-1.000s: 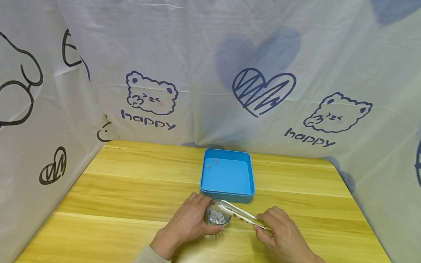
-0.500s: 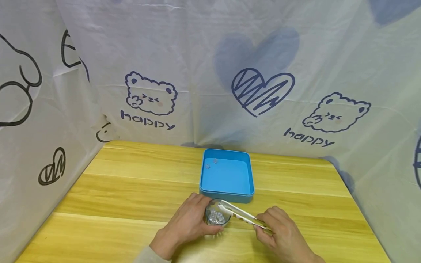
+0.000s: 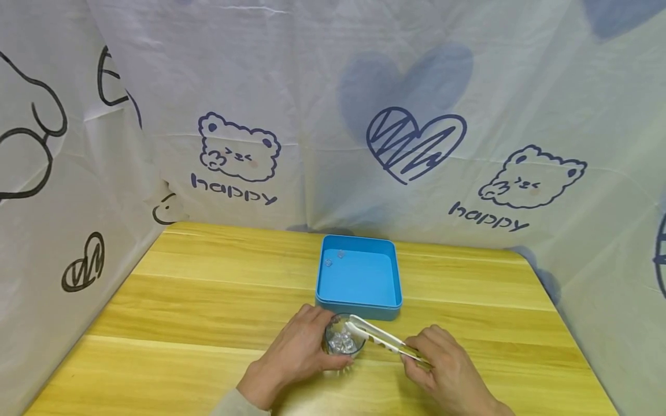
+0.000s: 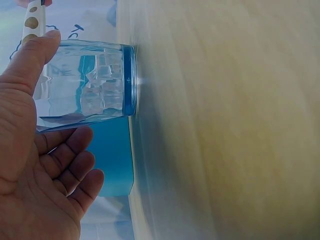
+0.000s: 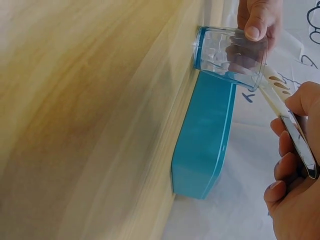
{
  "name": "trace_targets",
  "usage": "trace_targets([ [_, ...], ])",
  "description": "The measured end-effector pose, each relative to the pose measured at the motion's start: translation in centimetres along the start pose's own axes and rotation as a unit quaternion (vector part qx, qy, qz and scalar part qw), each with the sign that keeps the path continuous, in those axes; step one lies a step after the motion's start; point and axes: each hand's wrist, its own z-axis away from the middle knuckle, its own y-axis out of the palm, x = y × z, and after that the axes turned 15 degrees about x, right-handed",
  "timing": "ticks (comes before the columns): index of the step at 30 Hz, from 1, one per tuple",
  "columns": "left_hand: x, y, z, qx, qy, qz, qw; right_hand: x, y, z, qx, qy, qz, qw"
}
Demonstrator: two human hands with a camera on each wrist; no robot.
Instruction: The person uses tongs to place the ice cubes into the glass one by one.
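Observation:
A clear drinking glass (image 4: 80,85) stands upright on the table with several clear ice-like cubes (image 3: 343,342) inside. My left hand (image 3: 298,353) grips it from the left, thumb at the near side and fingers behind. Tongs (image 3: 382,337) with white perforated ends and metallic handles are in my right hand (image 3: 448,367), which holds them by the handles. Their tips reach into the mouth of the glass; I cannot tell whether a cube is between them. Directly behind the glass sits a blue square box (image 3: 359,311), with two small clear cubes (image 3: 329,263) at its left side.
The wooden table (image 3: 208,300) has a yellow grain finish. White cloth (image 3: 322,115) printed with bears and hearts hangs behind it and along both sides.
Both hands and the glass stay almost where they were. The tong tips and the cubes inside the glass have shifted slightly.

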Motion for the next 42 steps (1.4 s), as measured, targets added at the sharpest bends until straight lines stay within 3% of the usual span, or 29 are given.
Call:
trace_targets([
  [15, 0.0, -0.2, -0.2, 0.006, -0.002, 0.002, 1.0000, 0.2, -0.1, -0.1, 0.009, 0.024, -0.005, 0.9997],
  [23, 0.0, -0.1, -0.1, 0.002, 0.000, 0.001, 1.0000, -0.4, -0.4, -0.7, -0.015, 0.038, -0.010, 0.9991],
  [42, 0.1, 0.1, -0.1, 0.002, 0.000, 0.007, 1.0000, -1.9, -0.5, -4.2, 0.009, 0.091, 0.018, 0.9957],
])
